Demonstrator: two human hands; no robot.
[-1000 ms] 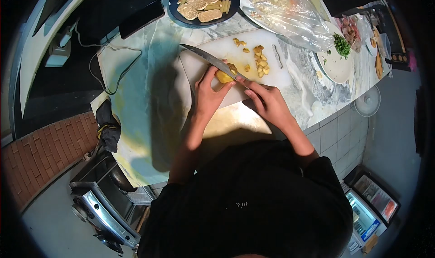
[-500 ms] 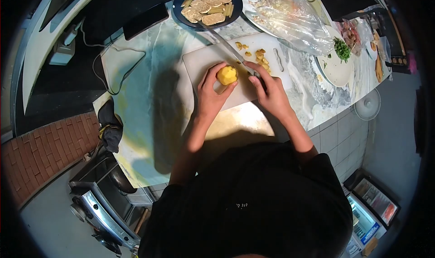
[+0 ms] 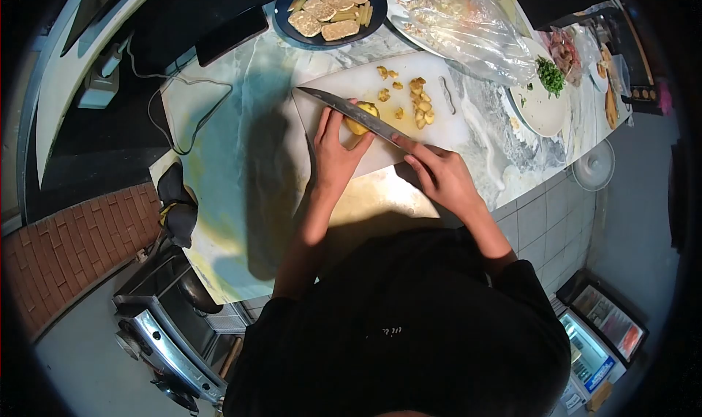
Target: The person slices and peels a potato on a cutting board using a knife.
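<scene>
Nothing legible, shirt lettering included

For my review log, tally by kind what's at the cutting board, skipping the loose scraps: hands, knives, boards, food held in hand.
Hands, left hand and right hand: 2
Knife: 1
Cutting board: 1
Yellow food piece, held: 1
Total: 5

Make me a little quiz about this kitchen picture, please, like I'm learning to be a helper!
1. Which hand grips the knife?
2. True or false: the yellow lump is in the pan.
3. Fill in the gap: The greens lie on a pale ____.

Key:
1. The right hand.
2. False; the left hand holds it.
3. Plate.
</scene>
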